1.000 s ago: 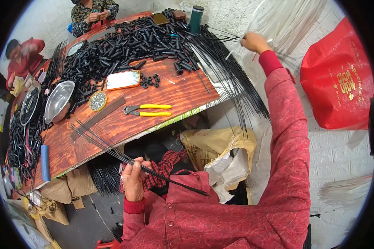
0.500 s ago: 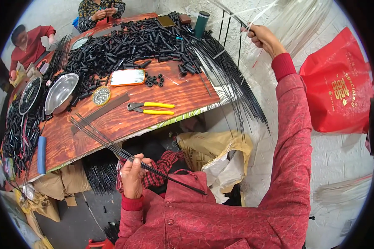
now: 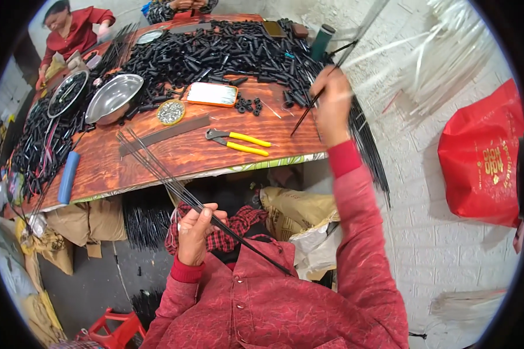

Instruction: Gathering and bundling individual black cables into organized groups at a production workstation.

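My left hand (image 3: 197, 234) is closed round a bundle of thin black rods (image 3: 160, 173), held slanting in front of my red jacket. Their far ends fan out over the table edge. Over the right end of the wooden table (image 3: 105, 183), my right hand (image 3: 335, 104), smeared by motion, is closed on a thin black rod (image 3: 300, 121). The rod slants across the fingers, its lower tip near the tabletop. Close beyond that hand stand a dark green bottle (image 3: 322, 42) and a bunch of long black rods (image 3: 374, 157), which hangs past the table's end.
Yellow-handled pliers (image 3: 247, 138), a flat dark bar (image 3: 174, 133), a dish of small metal parts (image 3: 170, 113), an orange-rimmed tray (image 3: 212, 95) and a steel bowl (image 3: 108, 103) lie before a heap of black tubes (image 3: 215, 55). White strips (image 3: 448, 64) and a red bag (image 3: 477, 168) are rightward. Two co-workers sit across.
My right hand has moved left and down, from beside the white strips to over the table's right end. My left hand keeps its bundle. The whole view has shifted.
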The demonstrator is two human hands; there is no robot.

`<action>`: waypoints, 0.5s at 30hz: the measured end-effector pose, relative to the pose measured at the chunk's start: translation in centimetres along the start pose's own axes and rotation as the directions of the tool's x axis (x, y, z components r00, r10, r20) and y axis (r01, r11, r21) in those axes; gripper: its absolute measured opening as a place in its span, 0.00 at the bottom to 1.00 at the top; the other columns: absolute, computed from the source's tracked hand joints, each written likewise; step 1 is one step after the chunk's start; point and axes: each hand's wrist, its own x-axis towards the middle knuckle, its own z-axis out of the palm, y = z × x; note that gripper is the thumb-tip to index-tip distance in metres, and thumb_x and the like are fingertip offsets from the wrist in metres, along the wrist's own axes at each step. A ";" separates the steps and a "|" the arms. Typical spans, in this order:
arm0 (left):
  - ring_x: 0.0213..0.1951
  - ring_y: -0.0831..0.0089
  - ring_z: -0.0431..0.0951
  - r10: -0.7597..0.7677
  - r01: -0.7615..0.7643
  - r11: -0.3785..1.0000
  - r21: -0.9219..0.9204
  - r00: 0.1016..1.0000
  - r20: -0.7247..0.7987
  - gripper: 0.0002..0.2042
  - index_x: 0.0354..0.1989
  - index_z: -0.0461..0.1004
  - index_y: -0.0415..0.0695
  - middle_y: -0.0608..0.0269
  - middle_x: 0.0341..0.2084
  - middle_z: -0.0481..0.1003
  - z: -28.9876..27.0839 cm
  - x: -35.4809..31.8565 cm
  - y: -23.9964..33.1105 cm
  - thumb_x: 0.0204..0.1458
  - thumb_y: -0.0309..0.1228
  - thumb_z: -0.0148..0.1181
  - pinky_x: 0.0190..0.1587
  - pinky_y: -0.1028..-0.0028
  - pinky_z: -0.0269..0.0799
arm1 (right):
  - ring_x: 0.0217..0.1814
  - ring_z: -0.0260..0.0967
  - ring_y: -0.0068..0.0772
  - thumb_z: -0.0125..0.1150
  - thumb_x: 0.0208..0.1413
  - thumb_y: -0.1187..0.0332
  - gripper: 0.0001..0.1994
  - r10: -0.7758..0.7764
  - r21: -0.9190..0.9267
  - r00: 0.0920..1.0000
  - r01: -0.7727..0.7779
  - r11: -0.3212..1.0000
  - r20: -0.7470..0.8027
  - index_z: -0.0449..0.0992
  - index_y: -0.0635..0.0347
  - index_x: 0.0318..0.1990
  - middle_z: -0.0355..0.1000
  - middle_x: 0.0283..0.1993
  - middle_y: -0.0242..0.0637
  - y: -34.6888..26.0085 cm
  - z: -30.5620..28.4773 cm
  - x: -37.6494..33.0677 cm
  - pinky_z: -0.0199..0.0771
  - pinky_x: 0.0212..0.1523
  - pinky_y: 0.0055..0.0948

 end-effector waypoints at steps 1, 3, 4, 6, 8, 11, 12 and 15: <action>0.35 0.72 0.83 0.004 -0.004 1.000 0.002 1.000 0.002 0.14 0.51 0.75 0.37 0.53 0.38 0.83 0.0 -0.1 0.0 0.65 0.34 0.58 0.40 0.75 0.80 | 0.29 0.62 0.22 0.48 0.72 0.65 0.10 0.256 0.234 0.967 -0.249 0.940 -0.002 0.71 0.63 0.42 0.63 0.28 0.29 0.5 1.8 -3.6 0.67 0.34 0.22; 0.35 0.72 0.84 0.021 -0.021 1.000 -0.001 1.000 0.002 0.13 0.51 0.76 0.37 0.53 0.38 0.83 -0.5 -0.3 0.4 0.65 0.34 0.57 0.39 0.75 0.80 | 0.29 0.63 0.21 0.50 0.72 0.63 0.12 0.536 0.481 0.838 -0.514 0.710 0.103 0.72 0.63 0.42 0.64 0.28 0.27 -1.0 3.1 -7.1 0.68 0.34 0.22; 0.35 0.72 0.84 0.024 -0.024 1.000 -0.001 1.000 0.006 0.13 0.51 0.76 0.38 0.53 0.38 0.83 -0.8 -0.6 0.6 0.65 0.34 0.57 0.39 0.74 0.80 | 0.29 0.63 0.21 0.51 0.72 0.62 0.12 0.581 0.511 0.800 -0.566 0.647 0.151 0.72 0.62 0.41 0.64 0.28 0.27 -1.6 2.8 -7.2 0.68 0.33 0.21; 0.35 0.72 0.84 0.041 -0.041 0.999 0.005 0.999 0.001 0.13 0.51 0.76 0.38 0.53 0.38 0.83 -1.2 -1.3 1.0 0.65 0.34 0.57 0.39 0.74 0.80 | 0.29 0.64 0.20 0.53 0.71 0.61 0.12 0.502 0.431 0.843 -0.531 0.729 0.190 0.74 0.62 0.42 0.66 0.29 0.27 -4.4 1.3 -5.6 0.68 0.33 0.19; 0.36 0.71 0.84 0.083 -0.083 0.997 -0.002 0.997 -0.002 0.13 0.51 0.76 0.38 0.53 0.38 0.83 -1.4 -1.1 1.5 0.66 0.34 0.57 0.40 0.73 0.81 | 0.25 0.61 0.16 0.52 0.71 0.60 0.14 0.545 0.312 0.808 -0.589 0.746 0.224 0.75 0.64 0.45 0.64 0.27 0.25 -9.0 0.4 -3.8 0.59 0.26 0.16; 0.37 0.69 0.84 0.126 -0.126 0.992 -0.013 0.992 0.029 0.13 0.52 0.76 0.35 0.50 0.39 0.83 0.2 -2.0 3.5 0.66 0.32 0.56 0.42 0.72 0.80 | 0.22 0.51 0.13 0.51 0.72 0.61 0.13 0.580 0.292 0.717 -0.692 0.661 0.386 0.74 0.63 0.45 0.59 0.26 0.23 -14.3 -2.1 -3.5 0.50 0.20 0.15; 0.37 0.69 0.84 0.140 -0.141 0.990 0.027 0.990 0.029 0.13 0.52 0.76 0.35 0.50 0.39 0.83 0.6 -2.4 4.1 0.67 0.31 0.55 0.43 0.71 0.80 | 0.20 0.49 0.12 0.50 0.72 0.61 0.13 0.654 0.225 0.633 -0.767 0.601 0.413 0.73 0.63 0.44 0.59 0.25 0.23 -16.4 -2.9 -3.9 0.49 0.19 0.15; 0.40 0.67 0.84 0.177 -0.182 0.982 0.053 0.980 0.092 0.14 0.53 0.75 0.32 0.47 0.40 0.82 1.8 -3.2 5.6 0.67 0.30 0.54 0.47 0.70 0.81 | 0.17 0.52 0.13 0.52 0.71 0.58 0.15 0.687 0.085 0.459 -0.860 0.504 0.563 0.73 0.63 0.43 0.61 0.20 0.24 -20.9 -4.1 -6.5 0.50 0.18 0.16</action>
